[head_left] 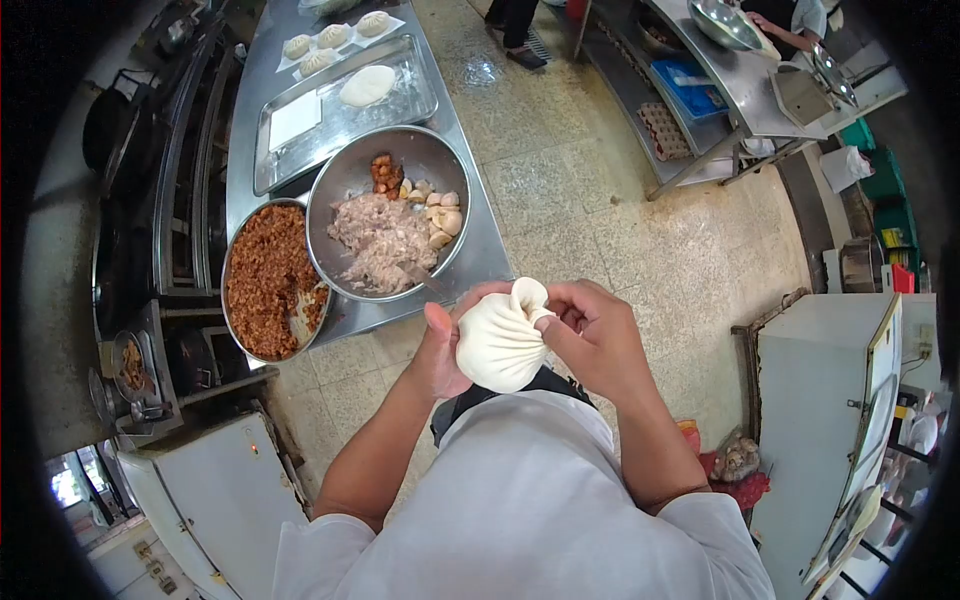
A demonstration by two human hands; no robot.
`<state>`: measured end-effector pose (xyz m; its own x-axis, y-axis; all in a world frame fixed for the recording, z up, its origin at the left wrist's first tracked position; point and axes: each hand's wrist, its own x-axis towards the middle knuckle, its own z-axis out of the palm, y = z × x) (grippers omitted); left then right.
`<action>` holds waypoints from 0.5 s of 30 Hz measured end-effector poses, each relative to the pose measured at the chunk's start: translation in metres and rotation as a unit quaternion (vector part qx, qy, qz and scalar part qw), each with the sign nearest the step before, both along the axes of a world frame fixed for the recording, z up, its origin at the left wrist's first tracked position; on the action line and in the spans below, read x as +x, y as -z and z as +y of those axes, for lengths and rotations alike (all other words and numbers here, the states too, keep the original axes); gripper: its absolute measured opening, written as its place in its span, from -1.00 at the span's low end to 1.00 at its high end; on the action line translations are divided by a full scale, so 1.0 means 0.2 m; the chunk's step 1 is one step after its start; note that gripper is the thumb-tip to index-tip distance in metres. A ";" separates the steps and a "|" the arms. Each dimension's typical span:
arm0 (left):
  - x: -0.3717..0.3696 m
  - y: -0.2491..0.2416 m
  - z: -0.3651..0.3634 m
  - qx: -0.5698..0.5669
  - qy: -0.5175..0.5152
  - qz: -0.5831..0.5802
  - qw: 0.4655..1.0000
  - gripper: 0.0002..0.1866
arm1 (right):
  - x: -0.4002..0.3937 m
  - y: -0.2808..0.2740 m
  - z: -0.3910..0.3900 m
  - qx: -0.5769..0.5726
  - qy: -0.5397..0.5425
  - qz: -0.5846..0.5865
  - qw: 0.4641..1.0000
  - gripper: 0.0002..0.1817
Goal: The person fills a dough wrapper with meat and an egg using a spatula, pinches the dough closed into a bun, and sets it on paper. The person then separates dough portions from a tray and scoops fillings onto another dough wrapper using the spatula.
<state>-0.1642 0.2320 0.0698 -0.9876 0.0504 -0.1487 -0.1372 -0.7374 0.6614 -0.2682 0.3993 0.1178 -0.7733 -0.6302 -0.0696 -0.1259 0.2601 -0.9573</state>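
Note:
A large white bun of pleated dough [498, 343] is held in front of my chest, its folds gathered toward an upright flap at the top right. My left hand [446, 350] cups it from the left and beneath, thumb pointing up. With thumb and fingers, my right hand [590, 330] pinches the gathered edge. Just beyond, a steel bowl [458, 160] holds pale minced filling [375, 240], reddish-brown pieces and egg-like pieces. Left of it is a pan of brown minced filling [265, 275]. A flat dough round [368, 86] lies on a metal tray [415, 110] with a white paper square [295, 121].
Several pleated buns [333, 37] sit on paper at the steel table's far end. Stoves [180, 200] line the left side. White cabinets [815, 400] stand at right and lower left. Another person [800, 25] is at a steel counter [750, 95] at upper right.

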 end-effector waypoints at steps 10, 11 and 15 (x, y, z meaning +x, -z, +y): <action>0.00 -0.03 -0.05 -0.020 0.015 -0.021 0.999 0.23 | 0.00 0.05 0.00 0.000 -0.047 0.101 0.994 -0.86; 0.02 0.02 -0.08 0.043 0.039 -0.005 0.998 0.24 | 0.00 0.05 0.01 0.001 -0.048 0.101 0.994 -0.86; 0.06 0.04 -0.09 0.111 0.044 0.069 0.990 0.24 | 0.03 -0.03 -0.04 -0.018 -0.040 0.026 0.999 -0.89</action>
<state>-0.1519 0.2131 0.0616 -0.9881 0.1533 0.0125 -0.1264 -0.8558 0.5016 -0.2622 0.3918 0.1238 -0.7224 -0.6914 -0.0074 -0.1942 0.2131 -0.9575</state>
